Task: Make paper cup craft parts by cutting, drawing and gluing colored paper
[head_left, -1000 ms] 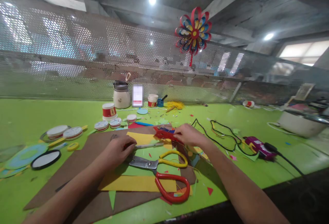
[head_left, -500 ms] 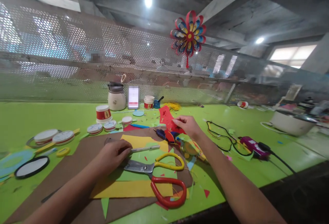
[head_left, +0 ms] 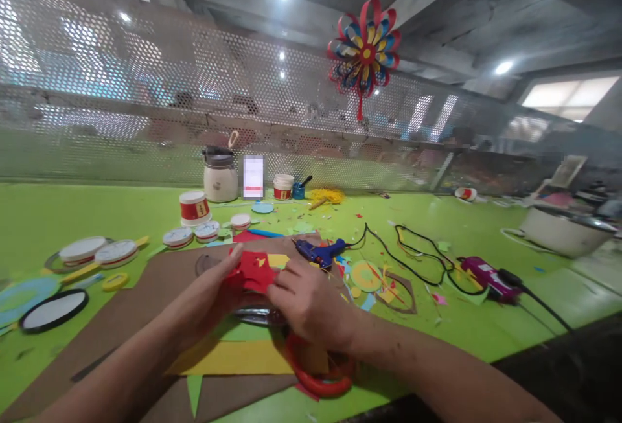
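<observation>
A piece of red paper (head_left: pixel 253 270) with cut-out notches is held between both hands above the work surface. My left hand (head_left: pixel 214 290) grips its left end, thumb on top. Closed on its right edge is my right hand (head_left: pixel 308 300). Beneath the hands lie large scissors (head_left: pixel 318 381); their red handle shows, while the other handle and part of the blades are hidden. Yellow paper (head_left: pixel 233 358) and a brown board (head_left: pixel 121 319) lie under them. Just beyond my right hand is a blue glue gun (head_left: pixel 321 251) with a black cord.
White-lidded paper cups (head_left: pixel 194 209), a jug (head_left: pixel 221 177) and a phone (head_left: pixel 253 177) stand at the back. On the right are a purple power strip (head_left: pixel 490 278) and a white pot (head_left: pixel 564 232). Paper scraps (head_left: pixel 367 275) litter the green table. A paper flower (head_left: pixel 367 54) hangs above.
My right hand has brought the red paper left and nearer. My left hand has left the pen-like stick on the board and now holds the paper too. The glue gun is uncovered.
</observation>
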A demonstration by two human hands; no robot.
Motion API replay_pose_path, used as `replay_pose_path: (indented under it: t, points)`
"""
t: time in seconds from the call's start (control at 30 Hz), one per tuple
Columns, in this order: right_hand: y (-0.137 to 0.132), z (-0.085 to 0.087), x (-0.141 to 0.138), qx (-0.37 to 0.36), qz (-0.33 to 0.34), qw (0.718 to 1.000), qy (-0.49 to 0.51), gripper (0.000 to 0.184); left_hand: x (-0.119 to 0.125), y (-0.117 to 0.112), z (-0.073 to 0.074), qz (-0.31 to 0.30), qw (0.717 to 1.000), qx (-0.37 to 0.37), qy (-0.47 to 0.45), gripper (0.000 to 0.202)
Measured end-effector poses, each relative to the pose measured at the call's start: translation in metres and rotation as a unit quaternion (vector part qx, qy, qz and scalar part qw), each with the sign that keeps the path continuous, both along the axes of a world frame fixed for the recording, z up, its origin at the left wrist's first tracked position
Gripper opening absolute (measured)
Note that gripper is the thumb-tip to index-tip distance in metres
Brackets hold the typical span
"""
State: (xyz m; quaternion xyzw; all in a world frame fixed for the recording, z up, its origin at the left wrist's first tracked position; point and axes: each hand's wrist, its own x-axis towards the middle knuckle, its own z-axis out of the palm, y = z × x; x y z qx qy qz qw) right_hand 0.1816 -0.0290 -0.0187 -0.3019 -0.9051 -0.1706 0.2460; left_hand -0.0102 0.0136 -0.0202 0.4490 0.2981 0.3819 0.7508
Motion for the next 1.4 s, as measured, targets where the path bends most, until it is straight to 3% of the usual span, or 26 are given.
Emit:
replay_pose_path:
  t: [0.07, 0.17, 0.23, 0.3, 0.37, 0.5, 0.63, 0.77, 0.9, 1.13, 1.27, 1.4]
  points:
    - [-0.003, -0.004, -0.006, -0.027, 0.024, 0.999, -0.001, 0.015, 0.001, 0.001, -0.001, 0.032, 0.998, -0.028, 0.036, 0.019]
    - [0.001, 0.004, 0.007, -0.123, 0.048, 0.979, 0.156, 0.025, -0.004, 0.005, 0.0, 0.058, 0.994, -0.033, 0.089, 0.012]
    - [0.011, 0.015, 0.028, -0.182, -0.038, 0.948, 0.257, 0.03, -0.009, 0.009, 0.002, 0.074, 0.992, -0.021, 0.097, 0.013]
    - [0.023, 0.024, 0.051, -0.237, -0.108, 0.94, 0.221, 0.032, -0.013, 0.012, 0.003, 0.09, 0.991, -0.008, 0.098, 0.013]
    - [0.034, 0.026, 0.069, -0.272, -0.108, 0.94, 0.175, 0.021, -0.015, 0.013, 0.003, 0.093, 0.99, 0.002, 0.105, 0.015]
    - [0.042, 0.014, 0.073, -0.317, -0.093, 0.94, 0.084, 0.042, -0.013, 0.011, 0.001, 0.064, 0.99, 0.023, 0.124, 0.021]
    - [0.042, 0.003, 0.06, -0.33, -0.115, 0.935, 0.058, 0.021, -0.012, 0.01, 0.001, 0.052, 0.99, 0.055, 0.118, 0.026]
    - [0.047, 0.004, 0.061, -0.338, -0.12, 0.932, 0.061, 0.015, -0.012, 0.011, -0.002, 0.058, 0.989, 0.045, 0.127, 0.03]
    - [0.045, 0.005, 0.061, -0.343, -0.101, 0.933, 0.041, 0.012, -0.008, 0.011, -0.006, 0.117, 0.981, 0.049, 0.147, 0.026]
    - [0.018, 0.012, 0.037, -0.267, -0.114, 0.957, 0.019, 0.016, 0.011, 0.001, 0.0, 0.227, 0.952, 0.055, 0.198, 0.015]
    - [0.011, 0.011, 0.03, -0.272, -0.083, 0.957, 0.049, 0.014, 0.021, -0.009, 0.008, 0.206, 0.944, 0.089, 0.243, 0.011]
    - [0.024, 0.007, 0.035, -0.289, -0.075, 0.938, 0.174, 0.014, 0.021, -0.014, 0.011, 0.169, 0.931, 0.145, 0.288, 0.01]
